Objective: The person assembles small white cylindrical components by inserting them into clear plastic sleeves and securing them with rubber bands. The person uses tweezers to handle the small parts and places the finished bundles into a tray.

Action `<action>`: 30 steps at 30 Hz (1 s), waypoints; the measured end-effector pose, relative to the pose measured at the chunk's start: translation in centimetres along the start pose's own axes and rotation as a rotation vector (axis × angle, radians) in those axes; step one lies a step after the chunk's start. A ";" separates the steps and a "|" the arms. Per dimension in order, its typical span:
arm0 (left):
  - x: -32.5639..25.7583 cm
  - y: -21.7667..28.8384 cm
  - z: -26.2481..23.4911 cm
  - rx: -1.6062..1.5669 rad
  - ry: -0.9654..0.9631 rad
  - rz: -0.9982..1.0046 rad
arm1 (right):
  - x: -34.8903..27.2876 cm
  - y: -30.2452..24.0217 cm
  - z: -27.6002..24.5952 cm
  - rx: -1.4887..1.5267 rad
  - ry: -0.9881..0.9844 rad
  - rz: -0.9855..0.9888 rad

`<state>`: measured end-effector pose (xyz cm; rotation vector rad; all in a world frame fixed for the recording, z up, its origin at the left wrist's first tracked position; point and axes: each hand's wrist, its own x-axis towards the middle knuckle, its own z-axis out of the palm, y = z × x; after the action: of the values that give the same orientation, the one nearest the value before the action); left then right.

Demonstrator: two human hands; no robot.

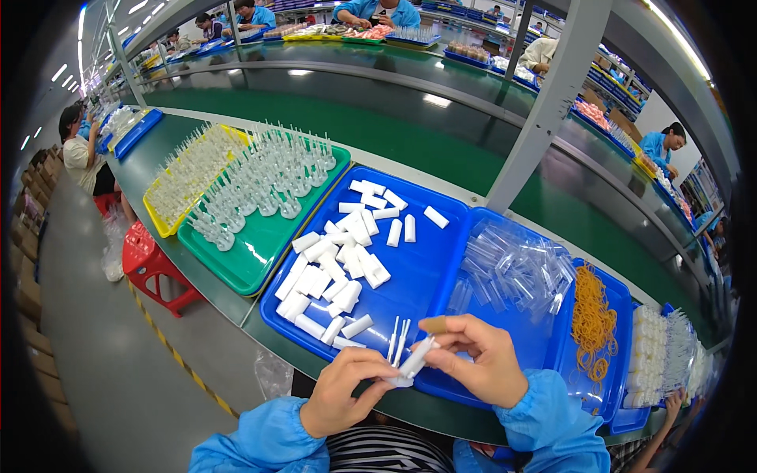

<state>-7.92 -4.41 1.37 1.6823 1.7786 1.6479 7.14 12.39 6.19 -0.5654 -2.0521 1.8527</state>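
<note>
My left hand [347,388] is closed, its fingertips pinching the base of a white plastic part with thin upright prongs [400,337]. Beside it, my right hand [479,361] grips a white plastic piece [416,357] between thumb and fingers. That piece tilts against the pronged part; whether the two are joined I cannot tell. A tan wrap [432,325] covers one right fingertip. Both hands are over the near edge of a blue tray [422,272], which holds loose white hollow plastic pieces [335,264].
Left of it, a green tray [244,268] and a yellow tray [162,225] hold clear pronged parts. To the right are clear plastic sleeves [512,264], orange rubber bands [593,323] and stacked white parts [646,347]. A grey metal post [544,110] rises behind. Co-workers sit around.
</note>
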 end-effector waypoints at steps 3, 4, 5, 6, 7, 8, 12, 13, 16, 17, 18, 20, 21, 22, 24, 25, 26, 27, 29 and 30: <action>-0.8 -0.8 0.4 -0.019 0.090 0.057 | -0.5 0.3 1.3 0.080 -0.034 0.070; -1.3 -1.2 0.5 -0.044 0.117 0.083 | -0.3 0.2 1.4 0.081 -0.077 0.054; -1.7 -1.4 0.5 -0.067 0.145 0.110 | 0.0 0.1 1.6 0.083 -0.121 0.038; -2.0 -1.5 0.4 -0.042 0.165 0.112 | 0.4 0.0 1.7 0.084 -0.165 0.021; -2.3 -1.6 0.1 -0.016 0.185 0.114 | 1.2 -0.3 1.8 0.111 -0.181 0.049; -2.5 -1.7 -0.2 0.012 0.206 0.115 | 2.4 -0.5 1.9 -0.022 -0.143 -0.027; -3.2 -2.5 -0.7 0.182 0.497 -0.002 | 7.1 1.6 2.5 -0.703 -0.125 -0.515; -3.6 -3.0 -0.8 0.189 0.521 -0.027 | 7.6 1.8 2.9 -0.866 -0.186 -0.619; -3.8 -2.9 -1.2 0.206 0.518 -0.098 | 8.4 3.2 5.0 -1.227 -0.249 -0.772; -3.8 -2.9 -1.3 0.217 0.495 -0.084 | 8.3 3.0 5.4 -1.266 -0.265 -0.749; -3.9 -2.7 -1.5 0.226 0.474 -0.076 | 8.1 2.8 5.7 -1.305 -0.286 -0.724; -3.8 -2.2 -1.7 0.238 0.408 -0.052 | 8.1 2.6 5.4 -1.176 -0.290 -0.550; -3.5 -1.8 -1.7 0.233 0.368 -0.028 | 8.0 3.0 4.7 -1.037 -0.247 -0.491; -3.3 -1.7 -1.6 0.228 0.326 -0.004 | 7.8 3.1 4.0 -0.898 -0.202 -0.432; -3.0 -1.6 -1.3 0.242 0.282 0.049 | 7.6 2.1 3.0 -0.649 -0.136 -0.270; -2.8 -1.5 -1.2 0.240 0.238 0.076 | 7.3 0.9 2.5 -0.518 -0.119 -0.168; -2.7 -1.3 -1.2 0.238 0.195 0.102 | 7.1 0.3 2.0 -0.387 -0.100 -0.067; -2.8 -1.2 -1.0 0.258 0.161 0.112 | 7.1 0.7 1.7 -0.214 -0.022 -0.056; -2.8 -0.8 -0.7 0.267 0.086 0.154 | 6.5 -0.2 1.8 0.024 0.094 0.040; -2.6 -0.5 -0.7 0.276 0.045 0.181 | 6.0 -0.3 1.9 0.076 0.142 0.025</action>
<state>-7.87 -6.76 -0.13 1.9903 2.0064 1.5786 0.91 13.67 6.14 -0.6841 -1.8841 1.8392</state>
